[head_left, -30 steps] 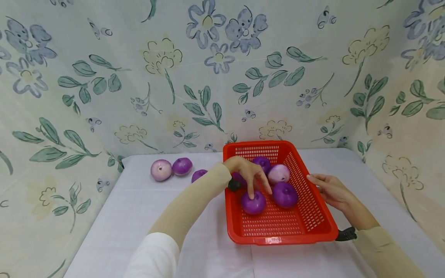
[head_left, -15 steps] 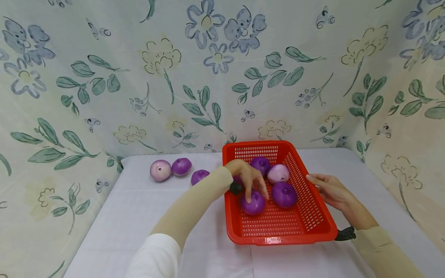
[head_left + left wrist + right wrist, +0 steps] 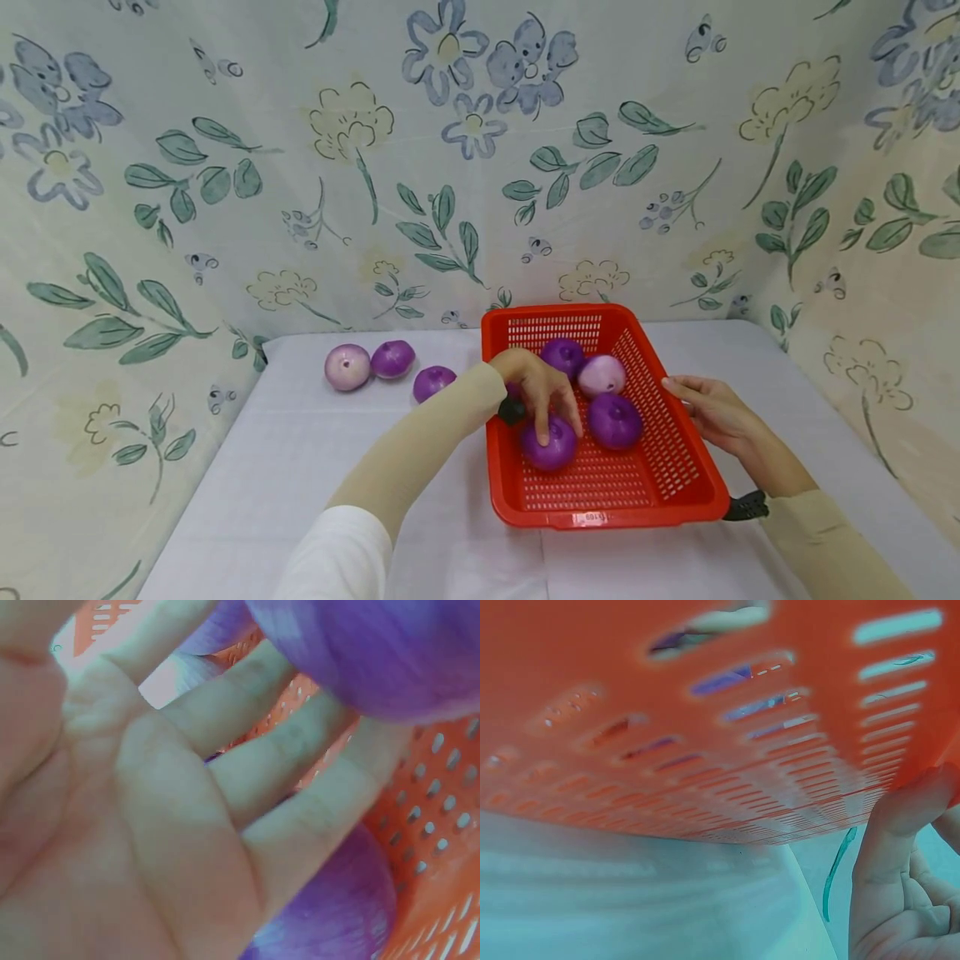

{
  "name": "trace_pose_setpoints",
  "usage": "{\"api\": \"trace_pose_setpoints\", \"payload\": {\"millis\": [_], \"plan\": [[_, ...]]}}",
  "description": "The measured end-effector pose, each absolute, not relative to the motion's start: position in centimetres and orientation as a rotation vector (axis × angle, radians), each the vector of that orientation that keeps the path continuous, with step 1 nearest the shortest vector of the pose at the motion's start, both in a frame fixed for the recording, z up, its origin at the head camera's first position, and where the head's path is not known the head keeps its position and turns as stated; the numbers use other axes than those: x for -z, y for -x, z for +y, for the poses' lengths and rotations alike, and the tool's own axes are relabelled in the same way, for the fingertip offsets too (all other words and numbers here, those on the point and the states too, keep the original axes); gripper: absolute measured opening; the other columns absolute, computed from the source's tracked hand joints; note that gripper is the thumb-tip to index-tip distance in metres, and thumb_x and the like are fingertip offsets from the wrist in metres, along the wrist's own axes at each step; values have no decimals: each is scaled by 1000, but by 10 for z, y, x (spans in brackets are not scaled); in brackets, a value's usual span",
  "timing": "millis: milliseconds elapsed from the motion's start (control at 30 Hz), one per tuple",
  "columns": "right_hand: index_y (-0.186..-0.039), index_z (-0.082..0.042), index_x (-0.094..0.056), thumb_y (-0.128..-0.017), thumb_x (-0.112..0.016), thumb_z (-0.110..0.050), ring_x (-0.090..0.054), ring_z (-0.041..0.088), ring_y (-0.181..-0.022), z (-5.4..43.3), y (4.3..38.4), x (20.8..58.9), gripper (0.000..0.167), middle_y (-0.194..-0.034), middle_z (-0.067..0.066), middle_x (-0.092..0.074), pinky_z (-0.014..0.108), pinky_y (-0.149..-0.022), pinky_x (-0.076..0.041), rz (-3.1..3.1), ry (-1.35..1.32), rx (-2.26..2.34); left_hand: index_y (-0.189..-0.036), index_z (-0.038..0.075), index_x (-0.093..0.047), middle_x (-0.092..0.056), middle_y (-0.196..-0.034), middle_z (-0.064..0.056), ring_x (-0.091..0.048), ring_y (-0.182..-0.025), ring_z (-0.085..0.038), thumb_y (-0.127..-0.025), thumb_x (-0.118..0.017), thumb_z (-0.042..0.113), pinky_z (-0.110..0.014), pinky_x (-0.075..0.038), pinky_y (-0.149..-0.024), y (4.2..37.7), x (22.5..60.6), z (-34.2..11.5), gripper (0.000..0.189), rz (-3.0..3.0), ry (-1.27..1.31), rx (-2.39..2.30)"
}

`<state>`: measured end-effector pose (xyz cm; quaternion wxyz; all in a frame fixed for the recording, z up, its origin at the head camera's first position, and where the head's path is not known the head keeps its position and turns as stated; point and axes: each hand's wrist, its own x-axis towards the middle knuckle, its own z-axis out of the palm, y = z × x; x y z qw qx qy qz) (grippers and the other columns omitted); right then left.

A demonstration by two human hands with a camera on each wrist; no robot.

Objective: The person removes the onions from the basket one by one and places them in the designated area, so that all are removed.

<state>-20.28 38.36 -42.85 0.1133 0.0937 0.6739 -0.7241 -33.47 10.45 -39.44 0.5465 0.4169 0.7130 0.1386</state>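
Onion (image 3: 551, 455) in the grip of the left hand (image 3: 542, 387) sits inside the red basket (image 3: 600, 518), whose right rim (image 3: 703, 462) the right hand (image 3: 716, 408) pinches, apparently a placing step that next calls for gentle release.

Floral fabric (image 3: 465, 225) is hanging behind the white surface (image 3: 277, 450), displaying blue and yellow blooms with green leaves. A warmer-tinted fabric stretch (image 3: 885, 317) is lining the right side.

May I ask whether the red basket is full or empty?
Partly full: the basket holds several onions, with bare floor at its near end.
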Motion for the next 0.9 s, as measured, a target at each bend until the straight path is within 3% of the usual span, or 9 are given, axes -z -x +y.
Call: {"api": "trace_pose_setpoints", "payload": {"millis": [233, 567, 900], "plan": [[-101, -22, -68, -102, -59, -28, -69, 17, -86, 384, 203, 429, 11, -98, -1, -70, 37, -77, -60, 1953, -275, 2132, -130, 16, -69, -63, -128, 13, -51, -123, -5, -80, -84, 12, -26, -48, -99, 331, 385, 103, 53, 1693, -1107, -447], [-104, -21, -67, -102, -58, -28, -70, 18, -88, 384, 202, 429, 11, -100, -1, -70, 38, -79, -59, 1962, -256, 2129, -134, 14, -66, -63, -131, 11, -52, -123, -5, -82, -83, 15, -24, -48, -97, 327, 379, 100, 55, 1690, -1284, -672], [-103, -24, -68, -101, -59, -29, -70, 18, -88, 384, 204, 427, 10, -100, -3, -71, 38, -80, -59, 1950, -290, 2131, -136, 13, -63, -63, -128, 12, -56, -118, -8, -83, -82, 15, -25, -49, -96, 320, 367, 84, 56, 1794, -1273, -950]]}}
